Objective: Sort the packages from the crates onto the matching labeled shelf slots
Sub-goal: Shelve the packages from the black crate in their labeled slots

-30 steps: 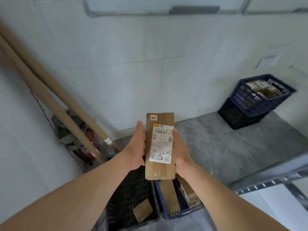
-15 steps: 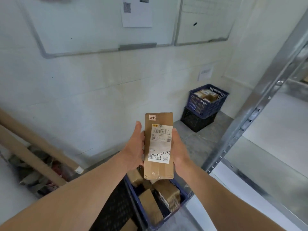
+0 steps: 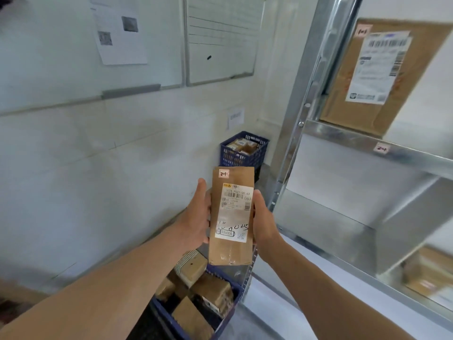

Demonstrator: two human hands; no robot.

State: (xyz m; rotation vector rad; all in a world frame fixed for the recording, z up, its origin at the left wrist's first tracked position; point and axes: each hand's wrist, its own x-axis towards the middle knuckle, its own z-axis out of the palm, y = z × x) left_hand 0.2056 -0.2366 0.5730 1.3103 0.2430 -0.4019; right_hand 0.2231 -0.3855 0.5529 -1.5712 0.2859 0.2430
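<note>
Metal shelving (image 3: 367, 141) is standing to my right; I'm keeping both hands, left hand (image 3: 196, 217) and right hand (image 3: 263, 219), clamped on the box (image 3: 231, 215), label up, probably for matching the shelf tag (image 3: 382, 148)

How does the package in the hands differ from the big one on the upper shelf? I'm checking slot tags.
The held package is slim and narrow; the shelf package is much broader. The held package's small pink tag reads 2-1; the shelf package's appears to read 1-1, though blurred. The held package is gripped upright by the left hand and right hand; the shelf package rests tilted. Both are brown cardboard with white shipping labels.
</note>
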